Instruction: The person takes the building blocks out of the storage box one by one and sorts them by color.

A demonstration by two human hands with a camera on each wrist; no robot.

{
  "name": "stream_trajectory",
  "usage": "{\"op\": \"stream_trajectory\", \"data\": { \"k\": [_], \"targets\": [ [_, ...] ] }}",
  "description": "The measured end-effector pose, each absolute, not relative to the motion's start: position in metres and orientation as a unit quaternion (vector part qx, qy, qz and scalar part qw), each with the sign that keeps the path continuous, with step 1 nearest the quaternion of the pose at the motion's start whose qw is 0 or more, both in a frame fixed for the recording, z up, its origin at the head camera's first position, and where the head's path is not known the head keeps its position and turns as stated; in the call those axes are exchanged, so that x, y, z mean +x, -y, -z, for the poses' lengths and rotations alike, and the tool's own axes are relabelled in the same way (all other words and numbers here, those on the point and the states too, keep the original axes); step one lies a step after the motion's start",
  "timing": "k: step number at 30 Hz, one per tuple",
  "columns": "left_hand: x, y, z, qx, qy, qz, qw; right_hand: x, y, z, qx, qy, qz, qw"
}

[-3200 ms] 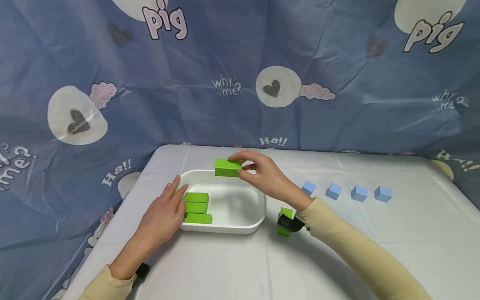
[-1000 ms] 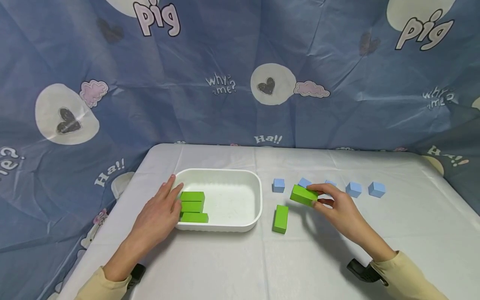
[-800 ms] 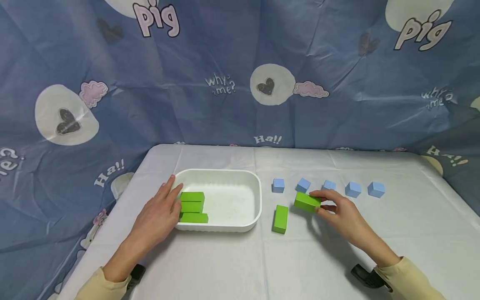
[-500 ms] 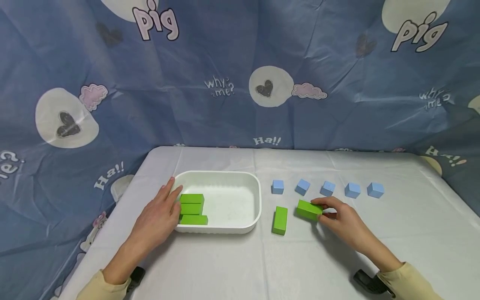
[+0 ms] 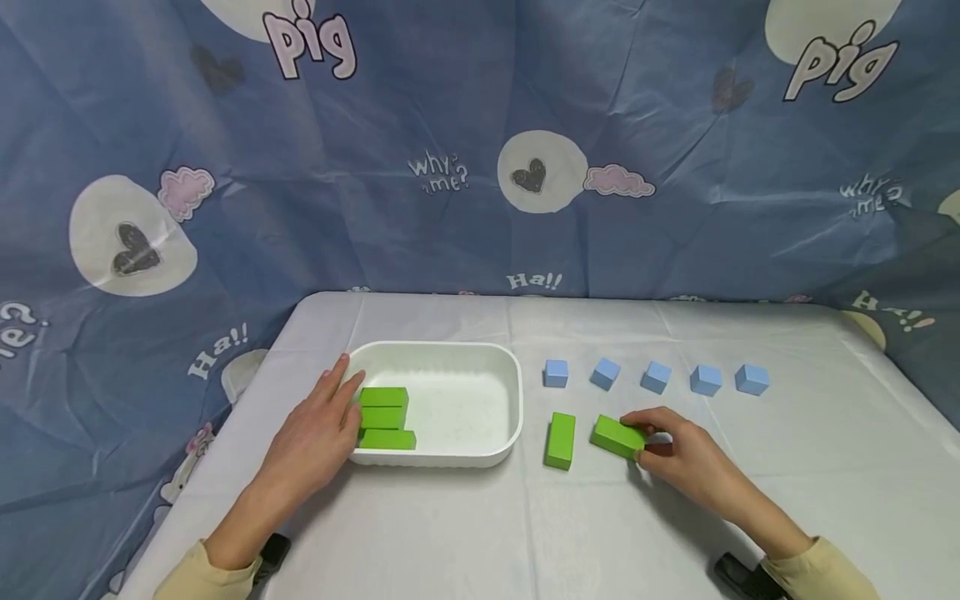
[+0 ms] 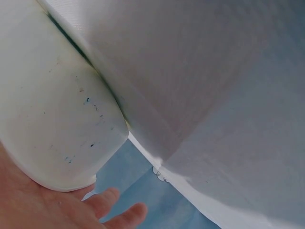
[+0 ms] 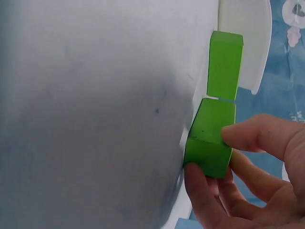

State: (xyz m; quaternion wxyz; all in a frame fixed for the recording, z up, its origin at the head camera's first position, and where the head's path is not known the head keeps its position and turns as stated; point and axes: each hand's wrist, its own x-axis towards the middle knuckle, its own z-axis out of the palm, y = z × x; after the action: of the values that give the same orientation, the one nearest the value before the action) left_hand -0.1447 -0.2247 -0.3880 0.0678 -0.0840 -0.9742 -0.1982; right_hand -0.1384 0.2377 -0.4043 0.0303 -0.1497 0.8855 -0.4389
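Note:
My right hand [image 5: 693,458] pinches one end of a green rectangular block [image 5: 617,437] between thumb and fingers, low over the white table. In the right wrist view the thumb presses one face of that green block [image 7: 209,138], with fingertips at its near end. Another green block [image 5: 560,440] lies just to its left. My left hand [image 5: 315,429] rests with extended fingers against the left side of a white plastic tray [image 5: 480,458]. Inside the tray, several green blocks [image 5: 384,417] lie along the left side. The left wrist view shows the tray's outer wall [image 6: 66,109] above the fingers.
A row of several light blue cubes [image 5: 656,377] stands behind the green blocks, right of the tray. White cloth covers the table [image 5: 450,533]. A blue patterned curtain [image 5: 420,242] hangs along the back and left edges.
My right hand has moved from above the tray rightward, then lowered the green block toward the table near the other loose one. A fifth-position blue cube is uncovered. The left hand stays at the tray.

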Motion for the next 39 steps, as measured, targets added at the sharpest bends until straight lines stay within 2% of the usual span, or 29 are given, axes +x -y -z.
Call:
{"op": "stream_trajectory", "data": {
  "k": [15,28,31,39],
  "targets": [
    [-0.145,0.226,0.387,-0.088,0.973,0.201,0.076,-0.133,-0.237,0.403,-0.145,-0.889,0.433,0.018],
    [-0.144,0.225,0.387,-0.086,0.973,0.202,0.077,-0.127,-0.239,0.402,-0.135,-0.886,0.443,0.032],
    [-0.145,0.225,0.387,-0.086,0.973,0.201,0.077,-0.127,-0.24,0.401,-0.149,-0.885,0.44,0.018],
    [-0.144,0.224,0.388,-0.085,0.972,0.206,0.075,-0.134,-0.242,0.4,-0.212,-0.862,0.455,-0.069]
  ]
}}
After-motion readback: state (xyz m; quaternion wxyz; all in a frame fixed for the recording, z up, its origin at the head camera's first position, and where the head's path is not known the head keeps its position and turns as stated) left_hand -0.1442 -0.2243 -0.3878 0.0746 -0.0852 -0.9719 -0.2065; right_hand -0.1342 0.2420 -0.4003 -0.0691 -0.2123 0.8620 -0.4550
